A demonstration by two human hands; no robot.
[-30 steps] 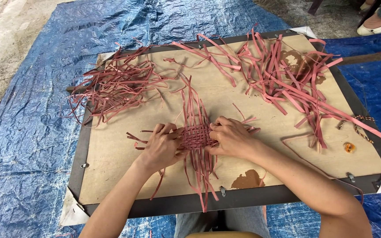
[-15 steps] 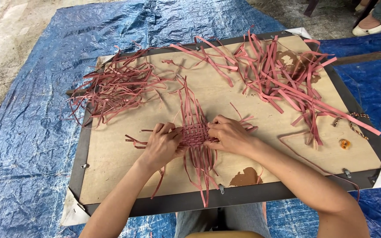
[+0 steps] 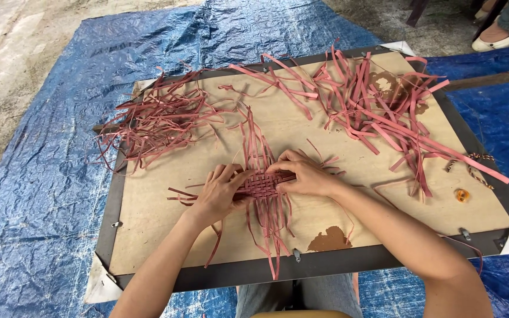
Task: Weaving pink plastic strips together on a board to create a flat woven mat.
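Woven piece: a small reddish-pink woven patch of flat strips (image 3: 261, 184), tightly plaited in a checker pattern, lying on the middle of the board between the two hands; loose strip ends run out of it toward the far edge and toward the near edge, and a few stick out sideways
Left hand: the left hand (image 3: 218, 194) lies palm down on the left edge of the woven patch, its fingers (image 3: 231, 174) curled and pressing on the weave and the strip ends there
Right hand: the right hand (image 3: 304, 175) lies on the right edge of the patch, its fingers (image 3: 279, 167) bent over the weave and pinching it at the top; which single strip they grip cannot be told
Surface: a flat tan fibreboard panel in a dark frame (image 3: 337, 215), with brown patches where the top layer has peeled
Left heap: a tangled pile of thin reddish-pink strips (image 3: 154, 121) at the far left corner of the board, well apart from the hands
Right heap: a spread of wider pink strips (image 3: 378, 112) across the far right part of the board
Small thing: a small orange object (image 3: 462, 195) near the right edge, too small to tell
Ground cover: a crinkled blue plastic tarpaulin (image 3: 48, 194) under the board
Labels and packages: none can be made out on anything here
Far corner: another person's foot in a pale shoe (image 3: 493, 41) at the top right
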